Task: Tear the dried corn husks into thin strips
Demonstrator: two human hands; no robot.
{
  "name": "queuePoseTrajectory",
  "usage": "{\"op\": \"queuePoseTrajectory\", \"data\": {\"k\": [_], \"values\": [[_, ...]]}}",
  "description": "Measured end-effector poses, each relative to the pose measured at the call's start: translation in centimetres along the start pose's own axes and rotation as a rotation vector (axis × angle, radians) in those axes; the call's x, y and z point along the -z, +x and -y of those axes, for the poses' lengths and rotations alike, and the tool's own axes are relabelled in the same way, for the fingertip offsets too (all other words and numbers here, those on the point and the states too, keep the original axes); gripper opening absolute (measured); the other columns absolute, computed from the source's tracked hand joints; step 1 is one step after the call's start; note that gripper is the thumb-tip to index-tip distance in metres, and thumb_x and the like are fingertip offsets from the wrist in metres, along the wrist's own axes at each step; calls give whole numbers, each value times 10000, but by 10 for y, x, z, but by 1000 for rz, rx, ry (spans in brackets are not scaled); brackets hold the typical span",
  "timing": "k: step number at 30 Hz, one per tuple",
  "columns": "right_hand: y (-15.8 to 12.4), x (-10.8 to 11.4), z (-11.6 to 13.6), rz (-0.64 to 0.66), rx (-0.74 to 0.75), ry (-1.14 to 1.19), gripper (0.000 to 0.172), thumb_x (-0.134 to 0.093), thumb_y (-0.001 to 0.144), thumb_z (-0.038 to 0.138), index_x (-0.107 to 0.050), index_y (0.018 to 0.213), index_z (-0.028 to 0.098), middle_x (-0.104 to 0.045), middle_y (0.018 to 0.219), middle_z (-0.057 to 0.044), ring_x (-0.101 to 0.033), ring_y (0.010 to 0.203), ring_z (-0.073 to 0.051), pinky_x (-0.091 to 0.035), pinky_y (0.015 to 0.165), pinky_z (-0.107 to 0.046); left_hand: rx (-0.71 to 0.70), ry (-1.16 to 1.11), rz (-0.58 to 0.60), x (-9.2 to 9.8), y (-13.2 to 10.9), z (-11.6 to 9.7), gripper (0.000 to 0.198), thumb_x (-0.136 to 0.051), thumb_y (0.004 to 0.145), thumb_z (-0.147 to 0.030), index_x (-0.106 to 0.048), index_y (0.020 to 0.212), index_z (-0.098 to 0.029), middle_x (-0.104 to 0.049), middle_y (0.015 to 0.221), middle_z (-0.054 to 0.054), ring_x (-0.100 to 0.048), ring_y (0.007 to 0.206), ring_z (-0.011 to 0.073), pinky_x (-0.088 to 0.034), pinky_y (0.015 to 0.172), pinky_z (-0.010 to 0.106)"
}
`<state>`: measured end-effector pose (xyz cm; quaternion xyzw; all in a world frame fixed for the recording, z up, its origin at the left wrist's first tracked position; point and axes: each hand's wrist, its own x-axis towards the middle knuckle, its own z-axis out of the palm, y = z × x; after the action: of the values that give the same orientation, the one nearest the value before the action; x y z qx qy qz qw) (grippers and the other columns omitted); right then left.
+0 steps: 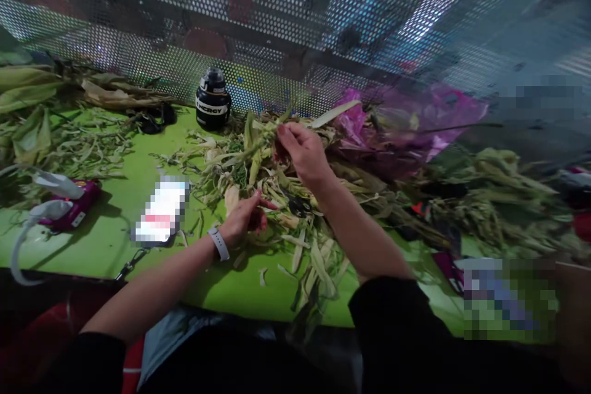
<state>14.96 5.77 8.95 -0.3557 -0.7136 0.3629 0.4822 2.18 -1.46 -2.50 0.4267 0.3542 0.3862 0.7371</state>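
Note:
My right hand (pixel 300 151) is raised over a heap of plant scraps, thumb and fingers pinched on a pale green plant stalk (pixel 261 143) that points left. My left hand (pixel 243 218), with a light watch band (pixel 218 244) at the wrist, is lower and to the left, just above the near edge of the heap. Its index finger reaches out to the right, while the other fingers curl loosely; I see nothing held in it. Around both hands lie pale green and yellowish leaves and strips (pixel 318 265), some hanging over the table's front edge.
A black bottle (pixel 213 101) stands behind the heap on the green table (pixel 184 283). Left of my hands are a phone (pixel 161 212) on a strap and a purple power strip (pixel 76 206) with white plugs. A pink plastic bag (pixel 406 135) and more leaves lie right; perforated metal (pixel 277 24) rises behind.

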Motion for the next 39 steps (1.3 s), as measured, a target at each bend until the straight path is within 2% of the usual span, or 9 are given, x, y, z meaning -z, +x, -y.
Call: {"op": "queuePoseTrajectory", "data": {"k": [7,9,13,16,19,25,31,36,39], "values": [[49,-13,-27,-4,-95,36,498,-575,781,653,-443,633,196,-432,506,61,-429,423,-49,-289,394,-188,36,89,-11,-1,1,-2,664,-453,817,-697,-691,941,-90,-525,443,-12,-406,364,72,-261,409,202],[65,-13,-35,-46,-137,45,498,-567,789,652,-434,633,199,-444,505,58,-441,419,-54,-281,386,-188,25,111,-4,-2,1,-2,671,-456,811,-702,-694,920,-84,-516,432,-12,-391,365,70,-256,411,203],[102,-8,-58,-177,-318,74,467,-524,829,640,-465,691,198,-529,538,39,-514,446,-70,-306,393,-175,8,145,10,-3,-2,-4,668,-449,812,-704,-700,889,-89,-494,409,-19,-371,356,69,-257,407,208],[108,-3,-72,-119,-399,74,407,-556,843,583,-527,781,182,-624,612,11,-590,514,-79,-373,440,-163,8,164,11,-5,-3,-6,656,-462,809,-697,-700,874,-89,-488,416,-21,-381,361,70,-261,405,208],[85,5,-78,-39,-360,17,326,-611,842,488,-576,839,163,-679,679,-11,-626,558,-78,-404,472,-151,-4,192,9,-7,-3,-7,610,-507,802,-670,-697,848,-93,-471,415,-29,-377,370,66,-250,406,202],[8,35,-72,143,-224,-144,261,-646,815,397,-643,834,137,-701,698,-28,-644,598,-115,-506,599,-223,-49,282,24,-4,0,-4,507,-567,797,-607,-664,861,-113,-471,421,-46,-356,367,55,-246,403,186],[-49,71,-75,98,-259,-256,255,-607,819,397,-656,860,149,-713,744,-29,-643,623,-128,-523,655,-264,-70,417,32,-1,1,-5,423,-579,811,-551,-620,799,-130,-498,462,-44,-347,369,42,-243,392,172],[-75,93,-87,56,-340,-266,242,-580,836,369,-650,885,143,-705,747,-31,-648,636,-127,-518,679,-271,-44,487,44,-3,2,-5,424,-588,805,-537,-633,880,-122,-522,471,-38,-369,376,52,-268,399,172],[-85,99,-91,117,-408,-294,220,-545,861,315,-654,916,132,-708,763,-46,-651,658,-131,-511,690,-275,-43,542,44,-4,2,-4,415,-582,814,-531,-632,890,-126,-519,477,-40,-371,380,53,-270,396,168]]}}
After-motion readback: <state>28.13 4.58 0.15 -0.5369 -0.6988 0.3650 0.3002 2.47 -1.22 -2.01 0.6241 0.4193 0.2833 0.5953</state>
